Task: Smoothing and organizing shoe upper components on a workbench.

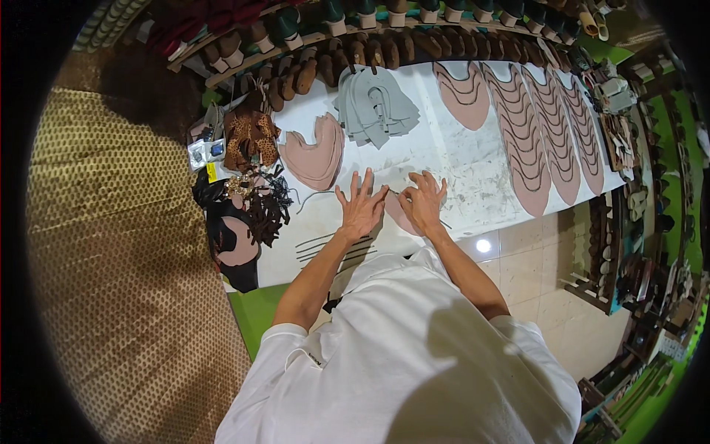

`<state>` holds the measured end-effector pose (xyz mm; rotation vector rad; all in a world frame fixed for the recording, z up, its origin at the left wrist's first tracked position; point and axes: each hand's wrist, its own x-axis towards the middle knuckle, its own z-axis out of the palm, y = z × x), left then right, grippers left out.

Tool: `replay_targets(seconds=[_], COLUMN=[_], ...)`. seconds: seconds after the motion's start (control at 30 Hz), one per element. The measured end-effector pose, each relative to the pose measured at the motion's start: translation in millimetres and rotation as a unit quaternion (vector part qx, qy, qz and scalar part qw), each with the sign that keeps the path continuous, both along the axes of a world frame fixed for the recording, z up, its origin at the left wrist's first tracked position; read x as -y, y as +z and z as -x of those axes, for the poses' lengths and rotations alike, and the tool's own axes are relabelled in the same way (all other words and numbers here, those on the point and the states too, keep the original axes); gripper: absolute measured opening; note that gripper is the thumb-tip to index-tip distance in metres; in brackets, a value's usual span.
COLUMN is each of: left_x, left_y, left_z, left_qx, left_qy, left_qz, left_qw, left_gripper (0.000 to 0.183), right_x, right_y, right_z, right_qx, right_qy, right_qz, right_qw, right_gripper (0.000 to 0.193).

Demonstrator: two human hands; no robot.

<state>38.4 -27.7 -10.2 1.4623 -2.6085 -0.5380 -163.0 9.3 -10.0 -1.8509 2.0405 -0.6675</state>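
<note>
A pink shoe-upper piece [399,216] lies on the white tabletop close to my body, partly covered by my right hand. My left hand [361,210] has three fingers spread, while its thumb and forefinger come together at the piece's upper edge on a thin dark strip [316,194], which trails off leftward behind the hand. My right hand [423,206] pinches at the same edge with thumb and forefinger, its other fingers raised. Exactly how the strip sits between the fingertips is too small to make out. Several cut dark strips [325,244] lie by my left forearm.
Rows of overlapping pink uppers with dark edging [534,177] cover the table's right side. Beyond my hands are a grey stack of cut pieces [377,111] and pink pieces [316,157]. Leopard-print material [250,137] and dark scraps [268,211] lie left. Shoe racks [384,28] line the back.
</note>
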Motion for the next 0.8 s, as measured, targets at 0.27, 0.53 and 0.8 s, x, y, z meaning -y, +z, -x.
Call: replay_targets(seconds=[0.27, 0.53, 0.8], left_x=[-1.0, 1.1, 3.9], left_y=[-7.0, -0.8, -0.4], left_z=[-2.4, 4.1, 5.2], left_qx=[0.027, -0.052, -0.006], left_qy=[-0.010, 0.052, -0.011], left_qz=[0.033, -0.071, -0.036], left_qw=[0.999, 0.995, 0.999], left_gripper=[0.045, 0.048, 0.049], right_x=[4.5, -7.7, -7.1], right_y=[5.9, -2.3, -4.3], right_z=[2.4, -5.7, -5.9], right_qx=[0.002, 0.011, 0.004], right_qy=[0.003, -0.007, -0.004], right_qz=[0.015, -0.020, -0.018], right_qw=[1.000, 1.000, 1.000], right_gripper=[0.014, 0.013, 0.015])
